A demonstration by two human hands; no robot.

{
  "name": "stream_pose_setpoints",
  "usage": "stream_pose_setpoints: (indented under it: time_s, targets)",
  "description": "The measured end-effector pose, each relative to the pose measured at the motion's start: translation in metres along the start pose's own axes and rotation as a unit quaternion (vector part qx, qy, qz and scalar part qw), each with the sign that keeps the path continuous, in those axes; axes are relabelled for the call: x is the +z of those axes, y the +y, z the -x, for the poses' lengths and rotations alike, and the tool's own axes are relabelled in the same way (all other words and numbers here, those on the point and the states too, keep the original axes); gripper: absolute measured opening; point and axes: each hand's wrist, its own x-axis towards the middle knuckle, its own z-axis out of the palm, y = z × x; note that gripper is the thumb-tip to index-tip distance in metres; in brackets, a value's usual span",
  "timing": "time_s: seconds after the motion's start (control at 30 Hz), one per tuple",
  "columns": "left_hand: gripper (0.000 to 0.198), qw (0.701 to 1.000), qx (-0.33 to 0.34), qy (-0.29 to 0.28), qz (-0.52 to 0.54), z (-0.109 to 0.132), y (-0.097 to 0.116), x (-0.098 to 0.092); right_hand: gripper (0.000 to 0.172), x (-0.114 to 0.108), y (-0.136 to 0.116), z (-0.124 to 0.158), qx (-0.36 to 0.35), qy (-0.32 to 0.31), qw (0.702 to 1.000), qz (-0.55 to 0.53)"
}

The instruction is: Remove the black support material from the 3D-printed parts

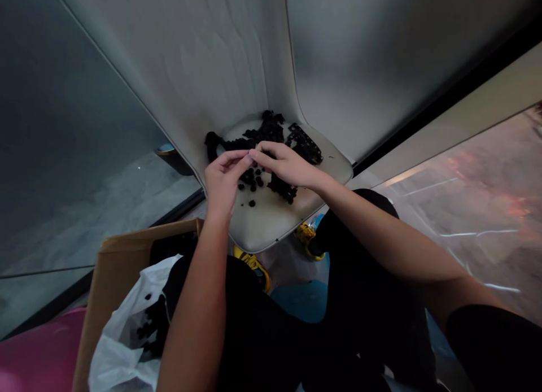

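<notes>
My left hand (225,174) and my right hand (283,161) meet fingertip to fingertip above a pale chair seat (271,228). Thumbs and index fingers are pinched together; anything between them is too small or hidden to make out. Under and behind the hands lie ragged black perforated pieces (305,143), some partly covered by my fingers. Several small round black bits (253,203) are scattered on the seat just below my left fingertips. Another torn black piece (282,188) rests beneath my right hand.
At lower left stands a cardboard box (105,279) with a white plastic bag (122,347) holding more black pieces. A pink object (46,352) is beside it. The chair's tall backrest (203,53) rises behind the seat. Yellow shoes (254,265) are below its front edge.
</notes>
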Motion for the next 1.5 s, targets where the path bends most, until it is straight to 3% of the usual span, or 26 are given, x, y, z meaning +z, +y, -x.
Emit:
stream_pose_setpoints:
  time_s: [0.17, 0.43, 0.63, 0.87, 1.1, 1.33, 1.5]
  targets:
    - [0.021, 0.997, -0.028, -0.025, 0.069, 0.004, -0.002, 0.005, 0.051, -0.013, 0.015, 0.001, -0.053, -0.022, 0.996, 0.062]
    - [0.017, 0.996, -0.071, -0.055, 0.018, 0.013, 0.006, 0.003, 0.033, -0.032, 0.025, 0.007, -0.076, -0.092, 0.985, 0.126]
    - [0.014, 0.995, -0.079, -0.06, 0.005, 0.013, 0.006, 0.013, 0.044, -0.043, 0.026, 0.015, -0.114, -0.106, 0.979, 0.132]
    - [0.012, 0.996, -0.063, -0.053, -0.04, 0.009, 0.017, 0.022, 0.045, -0.048, 0.024, 0.028, -0.084, -0.099, 0.978, 0.163]
    - [0.01, 0.99, -0.074, -0.105, -0.064, 0.009, 0.018, 0.016, 0.034, -0.039, 0.018, 0.033, -0.077, -0.147, 0.942, 0.291]
    - [0.012, 0.992, -0.087, -0.071, -0.054, 0.008, 0.015, 0.013, 0.033, -0.016, 0.017, 0.035, -0.107, -0.08, 0.923, 0.361]
    - [0.011, 0.996, -0.067, -0.032, -0.043, 0.009, 0.004, 0.015, 0.027, -0.001, 0.021, 0.037, -0.058, 0.005, 0.976, 0.212]
